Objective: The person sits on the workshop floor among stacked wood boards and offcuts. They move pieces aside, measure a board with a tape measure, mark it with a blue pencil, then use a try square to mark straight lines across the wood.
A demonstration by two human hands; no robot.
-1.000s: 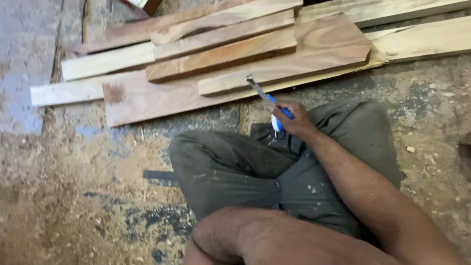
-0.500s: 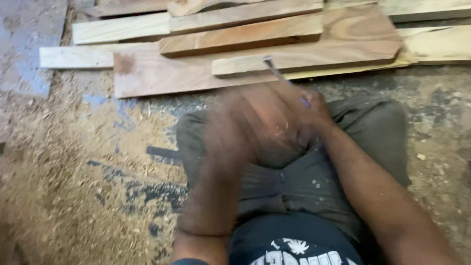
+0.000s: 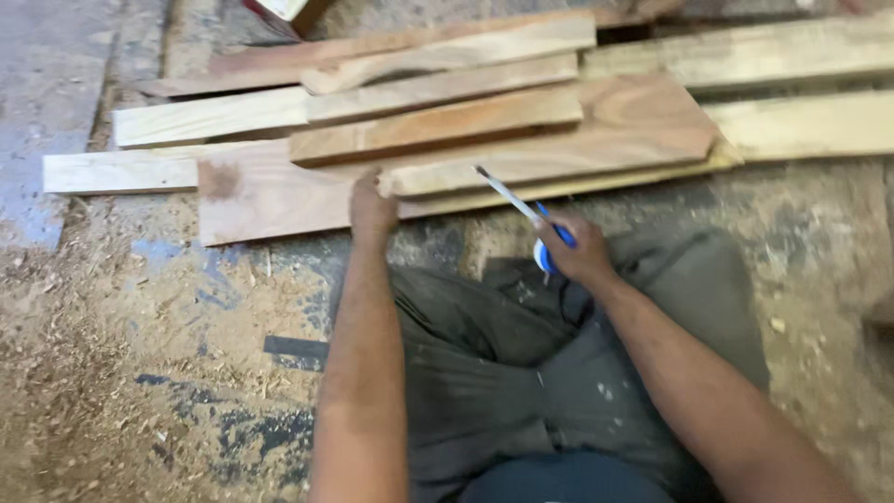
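Observation:
I sit on the floor facing a pile of wooden planks. My left hand (image 3: 372,205) reaches forward and rests on the near end of a short pale plank (image 3: 549,166), which lies on a wide reddish board (image 3: 270,200). My right hand (image 3: 579,250) holds a blue and white tool (image 3: 545,244) with a thin metal blade (image 3: 507,194) that points up and left towards the planks. The right hand hovers over my lap, just short of the boards. My dark grey trousers (image 3: 484,373) fill the lower middle.
Several more planks (image 3: 438,88) lie stacked behind, and long pale boards (image 3: 801,126) run off to the right. Sawdust covers the concrete floor (image 3: 112,373) on the left, with blue paint marks. A dark strip (image 3: 296,347) lies beside my left knee.
My left arm has swung forward from my lap to the short plank's end. The right hand keeps the tool and has shifted slightly. The camera view moved a little.

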